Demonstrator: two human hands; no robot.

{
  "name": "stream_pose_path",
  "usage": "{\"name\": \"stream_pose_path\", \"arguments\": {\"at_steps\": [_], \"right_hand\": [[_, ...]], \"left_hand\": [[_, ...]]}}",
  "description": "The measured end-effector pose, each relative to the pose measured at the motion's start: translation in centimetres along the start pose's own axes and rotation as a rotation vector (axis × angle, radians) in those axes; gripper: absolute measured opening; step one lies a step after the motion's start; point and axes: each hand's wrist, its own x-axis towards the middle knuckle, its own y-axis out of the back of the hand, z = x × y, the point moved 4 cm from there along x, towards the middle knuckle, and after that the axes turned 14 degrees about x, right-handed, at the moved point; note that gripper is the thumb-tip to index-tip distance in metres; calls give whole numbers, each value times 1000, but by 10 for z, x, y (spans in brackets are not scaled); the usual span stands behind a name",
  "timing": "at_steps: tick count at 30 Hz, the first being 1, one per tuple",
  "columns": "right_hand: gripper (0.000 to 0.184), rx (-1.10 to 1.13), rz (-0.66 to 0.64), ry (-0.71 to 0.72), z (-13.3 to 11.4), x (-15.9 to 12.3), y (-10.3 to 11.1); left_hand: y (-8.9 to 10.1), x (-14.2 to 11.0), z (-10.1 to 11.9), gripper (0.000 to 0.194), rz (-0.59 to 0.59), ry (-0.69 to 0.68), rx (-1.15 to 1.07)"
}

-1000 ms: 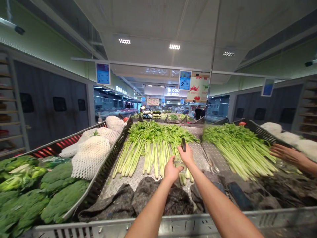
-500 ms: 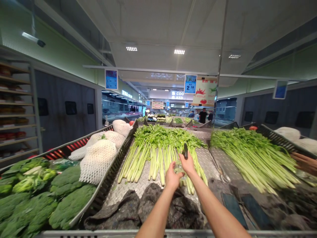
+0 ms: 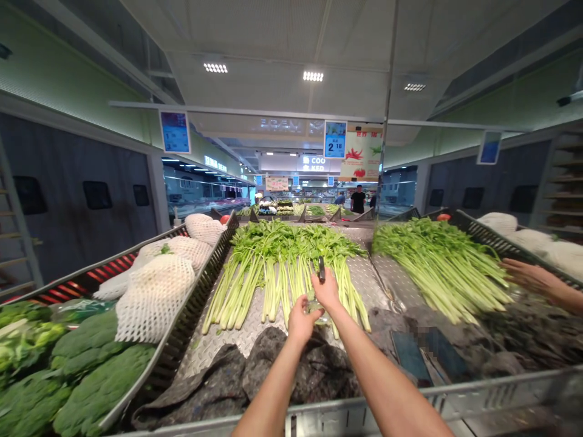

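Note:
My right hand is closed round a narrow black object that sticks up above its fingers; its kind is not clear. Just below and left of it is my left hand, thumb and fingers apart in a curve. Something clear and roundish shows between the two hands, too small to name. Both hands are over the lower stalks of the celery, which lies in a row with its leaves at the far side. The celery rests on a metal tread-plate shelf.
Dark crumpled cloth lies along the near edge, with a dark flat slab to the right. At left, a black crate holds broccoli and net-wrapped produce. A mirror wall on the right reflects the celery and a hand.
The view swung right-to-left and back. My hands have stayed close together over the celery, shifting a little left along the row; more stalks now show to their right.

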Motion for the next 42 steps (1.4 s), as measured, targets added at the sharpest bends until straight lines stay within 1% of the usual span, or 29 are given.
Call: {"name": "stream_pose_path", "arguments": {"at_steps": [7, 16, 19, 22, 26, 30, 34, 38, 42], "right_hand": [[25, -34, 2, -24, 1, 13, 6], [28, -1, 58, 12, -2, 19, 12], [27, 0, 60, 13, -1, 19, 14], [25, -16, 73, 10, -1, 20, 18], [22, -37, 112, -2, 0, 20, 25], [27, -42, 151, -10, 2, 20, 32], [32, -34, 138, -5, 1, 17, 39], [37, -36, 130, -34, 6, 10, 44], [37, -15, 146, -44, 15, 5, 46]], "left_hand": [[-10, 9, 7, 60, -1, 8, -11], [-13, 15, 16, 57, 12, -37, -38], [-16, 15, 16, 56, -3, -25, -55], [-19, 14, 17, 57, -9, -28, -50], [-20, 11, 23, 57, -18, -41, 18], [-24, 8, 29, 60, -44, -40, 4], [-27, 4, 32, 61, -55, -56, 4], [-30, -1, 29, 62, -89, -85, 19], [-31, -5, 23, 61, -114, -84, 26]]}}
